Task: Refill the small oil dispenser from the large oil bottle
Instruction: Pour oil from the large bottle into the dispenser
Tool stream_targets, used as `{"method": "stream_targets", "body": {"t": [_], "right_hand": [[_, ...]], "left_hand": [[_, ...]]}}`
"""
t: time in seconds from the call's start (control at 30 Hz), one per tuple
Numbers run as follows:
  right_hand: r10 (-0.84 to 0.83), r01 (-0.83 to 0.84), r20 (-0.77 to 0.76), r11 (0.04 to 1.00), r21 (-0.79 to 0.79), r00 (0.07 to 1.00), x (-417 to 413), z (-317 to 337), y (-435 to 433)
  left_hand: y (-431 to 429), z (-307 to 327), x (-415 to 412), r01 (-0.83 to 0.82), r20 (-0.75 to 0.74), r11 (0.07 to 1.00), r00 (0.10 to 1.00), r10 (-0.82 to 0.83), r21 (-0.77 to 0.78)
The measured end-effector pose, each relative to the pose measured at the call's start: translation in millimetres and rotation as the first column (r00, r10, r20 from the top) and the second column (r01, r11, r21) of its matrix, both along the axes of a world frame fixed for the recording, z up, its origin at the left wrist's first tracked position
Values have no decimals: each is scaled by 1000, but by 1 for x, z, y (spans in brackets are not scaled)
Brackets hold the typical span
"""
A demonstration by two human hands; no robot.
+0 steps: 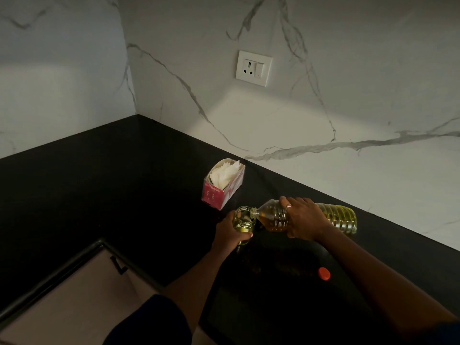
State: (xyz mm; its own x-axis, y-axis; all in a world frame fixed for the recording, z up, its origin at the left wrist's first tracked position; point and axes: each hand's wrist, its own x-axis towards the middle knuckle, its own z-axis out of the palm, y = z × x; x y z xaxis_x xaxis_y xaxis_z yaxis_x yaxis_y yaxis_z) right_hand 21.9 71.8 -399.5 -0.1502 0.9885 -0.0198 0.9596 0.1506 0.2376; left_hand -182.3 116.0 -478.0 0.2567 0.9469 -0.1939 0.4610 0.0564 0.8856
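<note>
A small clear glass oil dispenser [243, 221] stands uncapped on the black counter with a little yellow oil at its bottom. My left hand [230, 236] wraps around its lower body. My right hand [302, 220] grips the large ribbed plastic oil bottle [338, 216] around its middle. The bottle lies nearly level, and its open neck rests over the dispenser's mouth. Yellow oil fills much of the bottle. An orange-red cap [323, 273] lies on the counter near my right forearm.
A pink tissue box [224, 191] with white tissues stands just behind the dispenser. The black counter [124, 183] runs into a corner of marble walls, which carry a white socket plate [254, 67]. A counter edge and beige cabinet front [74, 295] lie at lower left.
</note>
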Motion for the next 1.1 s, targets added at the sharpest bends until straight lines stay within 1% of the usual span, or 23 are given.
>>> {"method": "stream_targets", "body": {"t": [0.4, 1.1], "right_hand": [[-6, 6, 20, 1000, -14, 1000, -1, 2, 1], [-8, 9, 36, 1000, -24, 999, -5, 9, 1]], "left_hand": [[0, -2, -1, -12, -16, 999, 1000, 13, 35], [0, 0, -2, -2, 11, 1000, 1000, 2, 18]]}}
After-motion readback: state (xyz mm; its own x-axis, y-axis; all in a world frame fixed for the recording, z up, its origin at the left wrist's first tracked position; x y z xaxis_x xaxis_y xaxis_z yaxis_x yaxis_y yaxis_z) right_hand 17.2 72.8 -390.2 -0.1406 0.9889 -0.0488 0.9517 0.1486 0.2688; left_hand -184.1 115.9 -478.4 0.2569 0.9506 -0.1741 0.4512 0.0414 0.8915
